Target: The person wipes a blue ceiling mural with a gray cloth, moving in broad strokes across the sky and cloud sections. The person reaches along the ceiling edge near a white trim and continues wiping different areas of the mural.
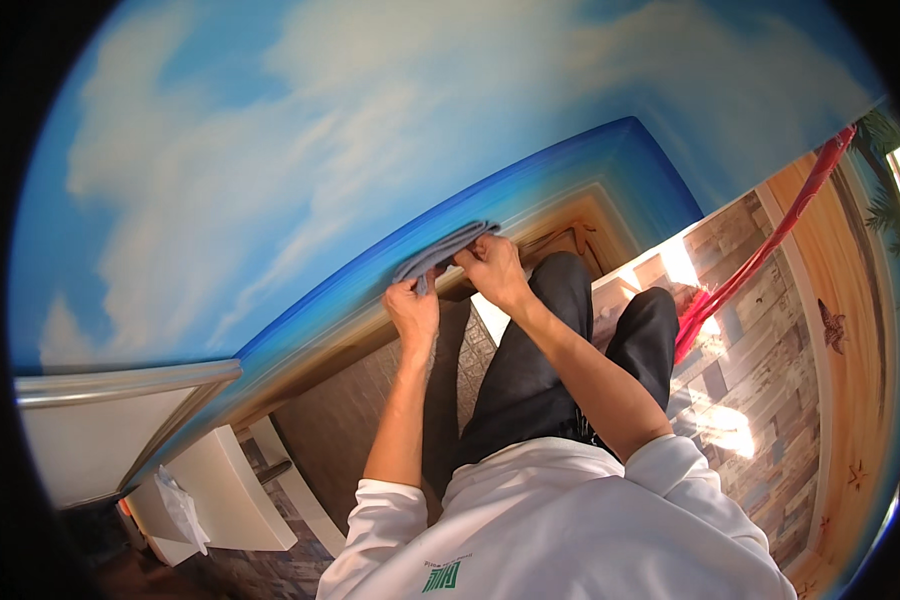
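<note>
A folded grey cloth [448, 250] spans the space between my two hands, in front of the painted wall. My left hand [413, 308] pinches its lower left end, where a corner hangs down. My right hand [492, 268] grips the cloth's right end, a little higher up. Both hands are closed, with the fingers partly hidden behind the cloth and the knuckles. Whether the cloth touches the wall behind it, I cannot tell.
A wall painted with sky, clouds and sea [370, 130] rises ahead. A red pole-like thing [760, 255] slants at the right over the plank-patterned floor [760, 400]. At lower left stand a white cabinet [225, 490] and a white panel with a metal rail [130, 385].
</note>
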`<state>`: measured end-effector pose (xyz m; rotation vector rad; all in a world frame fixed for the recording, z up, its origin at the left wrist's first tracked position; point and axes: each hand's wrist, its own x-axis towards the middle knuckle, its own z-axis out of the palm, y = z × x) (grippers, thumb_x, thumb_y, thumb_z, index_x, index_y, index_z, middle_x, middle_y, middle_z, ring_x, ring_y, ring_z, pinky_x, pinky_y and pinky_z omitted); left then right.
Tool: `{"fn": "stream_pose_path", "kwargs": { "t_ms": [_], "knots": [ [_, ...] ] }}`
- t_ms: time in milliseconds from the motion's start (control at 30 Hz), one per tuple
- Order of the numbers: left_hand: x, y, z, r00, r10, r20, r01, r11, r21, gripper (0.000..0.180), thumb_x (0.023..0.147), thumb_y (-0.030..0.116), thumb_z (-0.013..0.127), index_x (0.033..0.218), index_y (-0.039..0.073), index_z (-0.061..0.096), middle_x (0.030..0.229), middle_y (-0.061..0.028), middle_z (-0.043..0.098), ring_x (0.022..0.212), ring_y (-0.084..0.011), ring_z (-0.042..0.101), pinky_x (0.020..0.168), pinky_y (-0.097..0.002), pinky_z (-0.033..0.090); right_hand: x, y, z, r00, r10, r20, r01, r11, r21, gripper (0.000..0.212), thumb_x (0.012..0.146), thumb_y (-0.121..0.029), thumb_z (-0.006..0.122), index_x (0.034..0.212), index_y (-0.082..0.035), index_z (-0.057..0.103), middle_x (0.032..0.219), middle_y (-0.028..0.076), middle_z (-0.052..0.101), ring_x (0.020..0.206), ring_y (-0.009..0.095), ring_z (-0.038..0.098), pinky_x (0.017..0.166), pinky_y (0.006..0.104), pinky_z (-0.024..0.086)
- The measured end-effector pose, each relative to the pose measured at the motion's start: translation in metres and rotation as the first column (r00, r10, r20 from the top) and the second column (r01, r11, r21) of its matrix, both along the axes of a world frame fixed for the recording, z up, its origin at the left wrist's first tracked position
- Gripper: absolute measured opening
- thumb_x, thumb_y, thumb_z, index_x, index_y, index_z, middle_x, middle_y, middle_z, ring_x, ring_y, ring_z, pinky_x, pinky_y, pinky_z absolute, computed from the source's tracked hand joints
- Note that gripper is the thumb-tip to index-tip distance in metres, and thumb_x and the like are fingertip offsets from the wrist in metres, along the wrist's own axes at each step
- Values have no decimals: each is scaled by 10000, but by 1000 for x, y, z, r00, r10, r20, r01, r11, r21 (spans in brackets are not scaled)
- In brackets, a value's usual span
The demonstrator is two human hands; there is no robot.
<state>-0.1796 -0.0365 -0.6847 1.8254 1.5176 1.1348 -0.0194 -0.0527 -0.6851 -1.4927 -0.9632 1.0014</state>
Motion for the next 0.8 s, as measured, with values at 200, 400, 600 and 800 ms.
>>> {"fn": "stream_pose_path", "kwargs": {
  "t_ms": [200,400,600,800],
  "knots": [
    [-36,5,-98,978,37,-207,-100,949,-299,245,874,234,757,942,0,781,838,-248,730,813,-366,750,738,-430,538,-45,9,-73,931,-129,-341,-55,874,-482,263,882,-57,646,1114,45,718,1031,140,741,902,236,726,673,362,642],
    [-59,2,-102,960,184,-212,-272,802,-532,306,887,271,746,1005,-9,779,967,-215,773,915,-376,747,809,-448,543,-118,25,-115,534,-474,-700,-96,789,-607,154,953,-42,490,948,-7,639,880,107,616,706,228,608,567,410,506],
    [-27,7,-114,970,128,-206,-223,808,-545,361,908,237,744,1127,-51,739,1076,-214,767,982,-287,734,858,-410,544,-112,45,-140,152,-684,-714,127,730,-672,242,952,0,422,1030,47,646,1035,166,635,907,283,615,768,443,537],
    [-26,8,-142,921,66,385,207,752,-625,185,1016,83,645,1144,-15,734,1141,-129,760,999,-172,701,843,-331,570,-55,63,-159,67,-826,-559,397,536,-745,359,988,-125,436,1248,75,584,1302,205,625,1117,297,618,894,389,520]
  ]
}}
